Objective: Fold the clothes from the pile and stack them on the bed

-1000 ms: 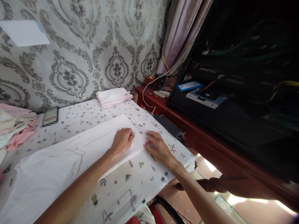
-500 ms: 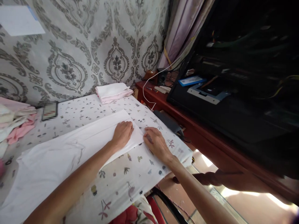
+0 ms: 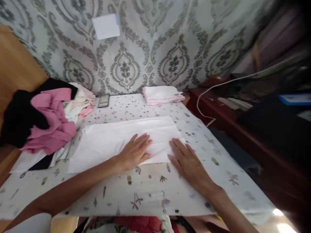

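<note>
A white garment [image 3: 104, 139], folded into a long flat strip, lies across the patterned tablecloth [image 3: 97, 191]. My left hand [image 3: 134, 150] rests flat on the strip right of its middle, fingers stretched toward the right. At the strip's right end my right hand [image 3: 188, 160] lies palm down, its fingertips on the cloth's edge and its fingers extended. Neither hand grips anything. Faint creases run along the garment between the hands.
A stack of folded white and pink cloths [image 3: 162, 94] sits at the back of the table. Heaped at the left are pink and black clothes [image 3: 52, 119]. A small pixelated object [image 3: 103, 101] stands near the wall. To the right, a white cable [image 3: 218, 84] crosses a dark red desk [image 3: 206, 100].
The view has swung left, bringing the clothes heap into full sight and moving the dark equipment to the edge. My left hand has gone from curled to flat; my right hand's fingers have straightened.
</note>
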Tool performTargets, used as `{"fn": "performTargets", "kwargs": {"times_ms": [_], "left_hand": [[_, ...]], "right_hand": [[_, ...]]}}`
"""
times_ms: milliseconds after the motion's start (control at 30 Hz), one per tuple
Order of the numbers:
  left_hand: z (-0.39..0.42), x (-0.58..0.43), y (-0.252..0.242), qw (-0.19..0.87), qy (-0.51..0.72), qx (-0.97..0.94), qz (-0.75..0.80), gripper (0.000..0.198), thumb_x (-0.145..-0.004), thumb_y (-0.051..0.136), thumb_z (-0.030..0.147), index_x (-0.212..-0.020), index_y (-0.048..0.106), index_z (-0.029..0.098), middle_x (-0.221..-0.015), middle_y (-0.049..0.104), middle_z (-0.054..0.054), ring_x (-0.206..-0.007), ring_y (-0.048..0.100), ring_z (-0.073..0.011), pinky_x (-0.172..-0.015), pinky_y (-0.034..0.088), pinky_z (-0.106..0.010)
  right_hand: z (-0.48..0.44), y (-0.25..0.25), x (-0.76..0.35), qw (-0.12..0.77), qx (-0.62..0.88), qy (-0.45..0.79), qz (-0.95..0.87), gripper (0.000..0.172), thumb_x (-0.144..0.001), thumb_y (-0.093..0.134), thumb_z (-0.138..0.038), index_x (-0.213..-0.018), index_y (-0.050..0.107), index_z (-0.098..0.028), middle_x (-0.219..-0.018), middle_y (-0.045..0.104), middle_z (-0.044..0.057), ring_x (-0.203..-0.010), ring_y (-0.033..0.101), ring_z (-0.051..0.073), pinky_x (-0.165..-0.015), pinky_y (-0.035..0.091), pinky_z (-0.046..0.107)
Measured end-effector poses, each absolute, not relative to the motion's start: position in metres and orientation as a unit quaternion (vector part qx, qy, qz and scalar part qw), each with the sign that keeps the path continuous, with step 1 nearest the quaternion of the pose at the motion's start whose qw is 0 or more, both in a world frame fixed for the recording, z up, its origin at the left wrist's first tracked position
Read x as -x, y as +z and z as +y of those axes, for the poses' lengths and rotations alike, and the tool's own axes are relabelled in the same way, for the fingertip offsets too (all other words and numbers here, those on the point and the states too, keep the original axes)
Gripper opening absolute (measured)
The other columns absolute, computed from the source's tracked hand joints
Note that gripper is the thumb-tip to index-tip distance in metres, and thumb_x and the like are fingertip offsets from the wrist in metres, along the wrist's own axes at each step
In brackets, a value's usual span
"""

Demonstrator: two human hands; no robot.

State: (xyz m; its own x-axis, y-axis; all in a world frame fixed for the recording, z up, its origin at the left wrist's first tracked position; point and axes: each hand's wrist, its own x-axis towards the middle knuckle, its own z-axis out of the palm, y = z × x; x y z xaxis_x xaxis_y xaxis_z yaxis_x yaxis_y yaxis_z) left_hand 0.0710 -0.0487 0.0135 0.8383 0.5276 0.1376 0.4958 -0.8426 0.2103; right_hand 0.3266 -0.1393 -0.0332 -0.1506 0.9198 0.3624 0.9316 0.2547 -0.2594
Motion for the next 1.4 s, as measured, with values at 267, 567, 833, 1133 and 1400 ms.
{"fn": "performTargets", "kwargs": {"times_ms": [267, 567, 833, 1133, 1400], "left_hand": [[-0.050, 0.034, 0.012, 0.071, 0.092, -0.926, 0.360, 0.054, -0.105, 0.030, 0.047, -0.151, 0.030, 0.018, -0.161, 0.034, -0.013, -0.153, 0.020, -0.0201, -0.126, 0.014, -0.047], [-0.041, 0.069, 0.014, 0.124, 0.050, -0.888, 0.439, 0.059, -0.103, 0.026, 0.056, -0.153, 0.032, 0.024, -0.164, 0.028, -0.007, -0.153, 0.020, -0.0188, -0.126, 0.012, -0.043], [-0.021, 0.048, 0.013, 0.091, 0.093, -0.914, 0.385, 0.054, -0.103, 0.027, 0.053, -0.144, 0.042, 0.021, -0.158, 0.041, -0.011, -0.147, 0.035, -0.0246, -0.124, 0.018, -0.050], [0.088, -0.145, 0.031, 0.144, 0.085, -0.945, 0.280, 0.033, -0.100, 0.034, 0.026, -0.120, 0.059, 0.019, -0.125, 0.065, -0.011, -0.116, 0.061, -0.0248, -0.103, 0.046, -0.039], [0.127, -0.245, 0.023, 0.139, 0.000, -0.957, 0.254, 0.043, -0.081, 0.054, 0.012, -0.123, 0.059, 0.018, -0.131, 0.061, -0.013, -0.119, 0.058, -0.0276, -0.100, 0.046, -0.038]], "right_hand": [[-0.139, -0.052, -0.339, 0.221, 0.607, -0.069, -0.760, 0.064, -0.100, 0.030, -0.053, -0.158, 0.027, -0.026, -0.157, 0.041, 0.010, -0.143, 0.041, 0.032, -0.116, 0.035, 0.058], [-0.140, -0.043, -0.333, 0.196, 0.636, -0.042, -0.745, 0.064, -0.100, 0.030, -0.055, -0.149, 0.045, -0.017, -0.155, 0.045, 0.013, -0.144, 0.039, 0.030, -0.118, 0.035, 0.052], [-0.147, -0.011, -0.332, 0.235, 0.748, -0.020, -0.621, 0.047, -0.097, 0.041, -0.040, -0.130, 0.058, -0.011, -0.123, 0.064, 0.019, -0.116, 0.059, 0.032, -0.101, 0.048, 0.049], [-0.151, 0.006, -0.322, 0.146, 0.838, -0.012, -0.525, 0.022, -0.093, 0.054, -0.035, -0.099, 0.061, -0.016, -0.099, 0.063, 0.012, -0.096, 0.061, 0.028, -0.087, 0.045, 0.040], [-0.148, 0.015, -0.321, 0.185, 0.850, 0.035, -0.492, 0.013, -0.087, 0.055, -0.030, -0.079, 0.056, -0.020, -0.089, 0.061, 0.007, -0.083, 0.058, 0.023, -0.074, 0.040, 0.034]]}}
